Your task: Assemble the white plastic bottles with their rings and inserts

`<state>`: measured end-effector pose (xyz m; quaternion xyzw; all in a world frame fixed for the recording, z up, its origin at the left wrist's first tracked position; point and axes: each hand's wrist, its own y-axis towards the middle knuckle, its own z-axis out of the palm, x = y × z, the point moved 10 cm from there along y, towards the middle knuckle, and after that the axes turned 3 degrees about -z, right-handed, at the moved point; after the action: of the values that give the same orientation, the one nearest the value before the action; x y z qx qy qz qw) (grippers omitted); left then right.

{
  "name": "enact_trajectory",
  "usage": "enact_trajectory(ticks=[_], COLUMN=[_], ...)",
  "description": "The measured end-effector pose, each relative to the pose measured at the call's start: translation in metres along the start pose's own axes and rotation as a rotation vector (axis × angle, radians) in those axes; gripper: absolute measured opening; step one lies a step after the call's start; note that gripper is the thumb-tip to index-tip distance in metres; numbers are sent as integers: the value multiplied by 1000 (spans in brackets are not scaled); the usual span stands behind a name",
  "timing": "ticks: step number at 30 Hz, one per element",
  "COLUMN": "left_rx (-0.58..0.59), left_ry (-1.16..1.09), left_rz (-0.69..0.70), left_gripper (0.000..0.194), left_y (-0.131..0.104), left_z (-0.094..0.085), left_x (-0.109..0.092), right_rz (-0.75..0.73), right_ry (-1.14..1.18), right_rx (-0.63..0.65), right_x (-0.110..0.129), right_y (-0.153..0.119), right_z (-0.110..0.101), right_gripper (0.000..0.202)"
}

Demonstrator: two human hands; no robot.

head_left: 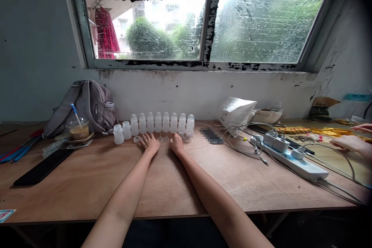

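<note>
- Fingers of both hands lie spread and flat on the tabletop (174,186) at centre frame, holding nothing; the left hand (150,142) and the right hand (176,143) rest palm-down, side by side, just short of a row of small white plastic bottles (162,122).
- Bottles stand upright in a line along the wall, a little above centre frame, two shorter ones (122,133) at the row's left end; the left fingers (146,137) stop just in front of the row's middle, the right fingers (176,136) just in front of its right half, apart from the bottles as far as can be told.
- Between the two hands sit two small clear funnel-like pieces (163,138), near both sets of fingertips; a small white ring-shaped cap (136,139) lies just left of the left hand, and a clear cap-like piece (187,137) just right of the right hand.
- Risk, judged from this layout: the bottles look light and closely packed, so a forward nudge from either hand could tip one into its neighbours and topple the line.
- Another risk: the small clear pieces are hard to see against the wood and could be swept aside or pressed under a palm.
- At lower left a dark phone (43,166) lies flat; a drink cup with a straw (78,128) stands by a grey backpack (84,104) at middle left.
- On the right, a power strip (293,159) and tangled cables (244,135) spread out, and another person's hand (353,143) works at the right edge.
</note>
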<state>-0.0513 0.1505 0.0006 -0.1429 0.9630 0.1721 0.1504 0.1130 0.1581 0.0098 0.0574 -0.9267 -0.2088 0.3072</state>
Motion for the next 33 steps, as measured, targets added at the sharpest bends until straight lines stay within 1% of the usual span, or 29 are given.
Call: enact_trajectory(ticks=[3, 5, 7, 10, 11, 12, 16, 18, 20, 23, 25, 27, 33], left_rx=[-24, -62, -166, -386, -435, -456, -443, -469, -485, -507, -539, -568, -521], left_ry=[-18, -31, -45, -53, -50, -46, -37, -5, 50, 110, 113, 98, -17], left_rz=[7, 29, 62, 74, 67, 61, 81, 84, 105, 168, 212, 250, 265], left_gripper=[50, 46, 43, 44, 46, 49, 60, 60, 59, 49, 40, 36, 28], left_y=[0, -1, -1, -2, -1, 3, 30, 43, 54, 62, 61, 58, 50], left_z=[-6, -15, -33, -68, -76, -83, -99, -109, -114, -118, -121, -125, -131], left_x=[-1, -4, -6, -2, 2, 7, 31, 43, 50, 50, 45, 40, 33], right_rz=[35, 50, 53, 43, 39, 35, 22, 20, 20, 20, 15, 10, -27], right_ry=[-1, -6, -12, -23, -27, -29, -30, -27, -24, -16, -8, 3, 74], right_rx=[-8, -10, -4, 12, 18, 23, 33, 34, 36, 33, 27, 20, -47], right_x=[-3, -4, -4, -3, -3, -2, -2, -1, -1, -1, -1, 0, 6], right_y=[0, -1, -1, -1, -1, -1, -1, 0, 0, 0, 0, -1, -4], right_z=[-3, -4, -5, -3, -2, -1, 1, 2, 2, 2, 1, 0, -11], right_gripper=[37, 36, 36, 33, 32, 31, 31, 31, 30, 30, 30, 30, 33])
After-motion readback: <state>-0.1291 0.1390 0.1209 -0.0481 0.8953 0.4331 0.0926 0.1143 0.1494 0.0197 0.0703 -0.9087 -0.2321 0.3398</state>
